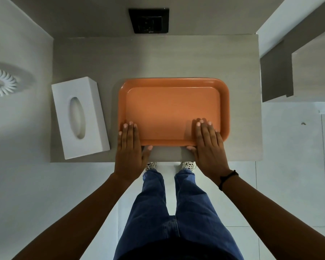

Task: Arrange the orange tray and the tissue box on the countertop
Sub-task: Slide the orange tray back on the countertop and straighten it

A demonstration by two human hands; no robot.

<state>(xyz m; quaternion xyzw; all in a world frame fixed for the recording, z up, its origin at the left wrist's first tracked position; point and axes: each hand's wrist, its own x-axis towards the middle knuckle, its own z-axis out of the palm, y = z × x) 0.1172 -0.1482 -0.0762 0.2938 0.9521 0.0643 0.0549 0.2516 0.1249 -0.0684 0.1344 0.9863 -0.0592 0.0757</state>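
We are looking straight down at the orange tray (174, 111), which is lying flat on the grey countertop (94, 57), a little toward 3 o'clock of its centre and near the front edge. The tissue box (80, 117) is sitting at 9 o'clock of the tray, just beside it but apart, its far end tipped slightly toward 11 o'clock.

We are judging the tray to be a stiff, light piece of moulded plastic with a smooth, probably slick surface and a raised rolled rim; it should slide easily on the counter and hold its shape when lifted by two corners. The rim at the near corners is the natural place to take it. The box looks rigid, light and smooth-sided, easy to nudge or lift by its long sides.

Our left hand (129, 147) is lying palm-down over the corner at 7 o'clock, fingers extended across the rim, thumb tucked against the near edge. Our right hand (208, 145) is mirroring it at the 5 o'clock corner, fingers resting on the tray floor, thumb at the near rim. Neither hand is clenching: both are flat, pressing or steadying rather than pinching. Both forearms are reaching forward, nearly parallel, with a dark band (226, 178) circling the right wrist.
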